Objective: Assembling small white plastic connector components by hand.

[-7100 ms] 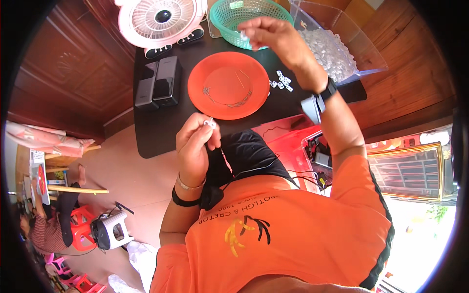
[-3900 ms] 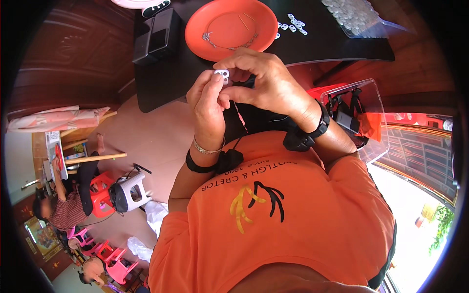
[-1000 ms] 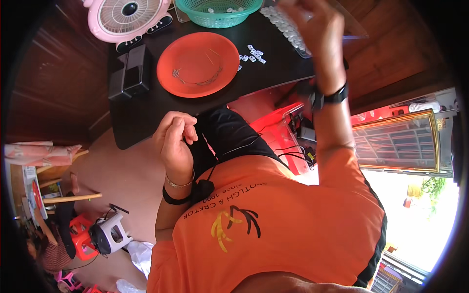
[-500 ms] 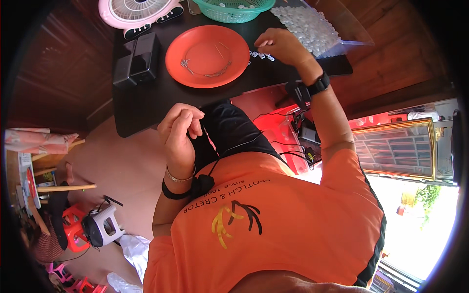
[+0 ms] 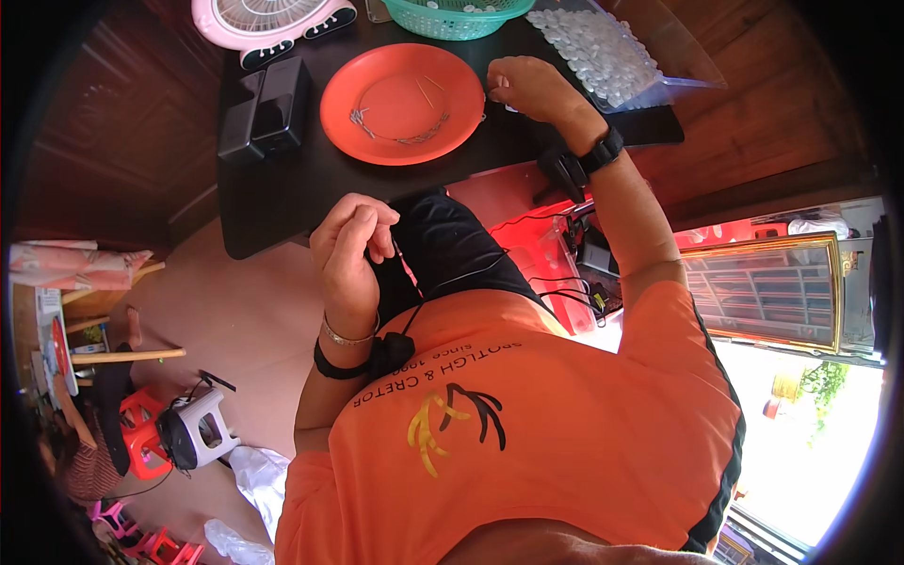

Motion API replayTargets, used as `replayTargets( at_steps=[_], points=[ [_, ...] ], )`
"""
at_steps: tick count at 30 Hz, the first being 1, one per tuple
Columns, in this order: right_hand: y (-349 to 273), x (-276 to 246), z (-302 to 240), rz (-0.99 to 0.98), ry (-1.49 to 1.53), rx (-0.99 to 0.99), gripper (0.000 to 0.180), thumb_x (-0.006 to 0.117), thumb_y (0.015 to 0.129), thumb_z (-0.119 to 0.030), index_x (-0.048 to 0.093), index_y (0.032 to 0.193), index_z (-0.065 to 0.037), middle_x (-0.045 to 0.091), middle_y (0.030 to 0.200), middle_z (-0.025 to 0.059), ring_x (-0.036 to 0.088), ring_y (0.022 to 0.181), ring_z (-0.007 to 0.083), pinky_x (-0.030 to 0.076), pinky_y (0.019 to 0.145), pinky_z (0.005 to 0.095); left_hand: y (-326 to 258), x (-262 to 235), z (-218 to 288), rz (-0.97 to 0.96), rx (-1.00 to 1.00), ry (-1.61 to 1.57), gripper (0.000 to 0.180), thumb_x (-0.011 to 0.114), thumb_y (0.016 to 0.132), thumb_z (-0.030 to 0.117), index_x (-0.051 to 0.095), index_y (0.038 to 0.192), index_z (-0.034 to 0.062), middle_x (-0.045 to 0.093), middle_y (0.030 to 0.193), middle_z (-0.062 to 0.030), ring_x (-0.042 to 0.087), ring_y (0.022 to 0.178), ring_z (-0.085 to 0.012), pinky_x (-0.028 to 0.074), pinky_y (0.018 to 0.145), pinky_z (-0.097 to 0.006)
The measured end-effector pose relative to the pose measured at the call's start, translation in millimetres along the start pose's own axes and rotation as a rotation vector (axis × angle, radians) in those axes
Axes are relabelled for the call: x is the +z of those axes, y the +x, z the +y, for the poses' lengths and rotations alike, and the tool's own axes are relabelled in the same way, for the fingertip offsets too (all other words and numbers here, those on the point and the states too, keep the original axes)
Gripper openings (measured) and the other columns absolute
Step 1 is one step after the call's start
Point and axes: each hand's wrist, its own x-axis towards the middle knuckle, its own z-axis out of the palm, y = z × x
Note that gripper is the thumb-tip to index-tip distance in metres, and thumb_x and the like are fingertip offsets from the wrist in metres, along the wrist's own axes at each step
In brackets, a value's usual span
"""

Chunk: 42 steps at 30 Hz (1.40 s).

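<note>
White pieces (image 5: pixel 510 108) could scatter if our right hand (image 5: pixel 535 89) bumps them; can't tell its grip, left hand's (image 5: pixel 348 252) fingers curled together.

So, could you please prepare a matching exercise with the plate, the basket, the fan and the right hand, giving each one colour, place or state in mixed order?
1. plate
2. basket
3. fan
4. right hand

A. pink
B. close to the plate's right edge
C. bearing thin metal pieces
D. green

Right pairs: 1-C, 2-D, 3-A, 4-B
</note>
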Motion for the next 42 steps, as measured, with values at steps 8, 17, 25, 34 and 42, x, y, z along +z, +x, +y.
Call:
replayTargets(
  at_steps=[8,17,25,34,42],
  points=[
    [-38,-27,-65,0.173,0.877,0.021,0.007,0.065,0.084,-0.005,0.065,0.09,-0.001,0.066,0.082,0.0015,0.061,0.08,0.0075,0.048,0.073,0.0231,8,4,-11,-0.08,-0.065,0.058,0.022,0.046,0.089,0.015,0.06,0.082,0.0002,0.05,0.063,-0.0006,0.044,0.053,-0.0063,0.031,0.05,-0.02],
    [-70,0,-141,-0.153,1.147,-0.111,0.008,0.064,0.086,-0.007,0.063,0.089,0.0,0.064,0.083,0.0032,0.061,0.078,0.0093,0.049,0.07,0.024,8,12,-25,-0.227,-0.143,0.129,0.018,0.048,0.091,0.021,0.05,0.091,0.0032,0.049,0.066,-0.0002,0.045,0.057,-0.0059,0.033,0.051,-0.019],
    [-70,-2,-145,-0.05,0.991,-0.239,0.008,0.065,0.084,-0.006,0.065,0.09,-0.001,0.064,0.084,0.0063,0.063,0.077,0.0137,0.049,0.068,0.0263,5,5,-25,-0.159,-0.095,0.101,0.018,0.047,0.092,0.019,0.05,0.084,0.0036,0.046,0.063,0.0013,0.039,0.055,-0.0039,0.028,0.05,-0.019],
    [-54,-19,-148,-0.171,0.79,-0.285,0.008,0.067,0.08,-0.002,0.065,0.088,-0.002,0.063,0.078,0.0038,0.061,0.073,0.011,0.048,0.064,0.0244,3,-6,-26,-0.168,-0.136,0.026,0.016,0.048,0.089,0.015,0.051,0.078,0.0029,0.044,0.059,0.002,0.038,0.051,-0.0045,0.028,0.048,-0.02],
    [49,9,-112,-0.005,0.143,-0.226,0.022,0.061,0.079,-0.021,0.068,0.095,-0.007,0.067,0.085,0.0122,0.064,0.078,0.0279,0.05,0.071,0.0359,1,-17,-21,-0.01,-0.158,-0.023,0.016,0.046,0.091,0.013,0.051,0.079,0.0044,0.046,0.06,0.0006,0.041,0.05,-0.0067,0.031,0.046,-0.02]
  ],
)
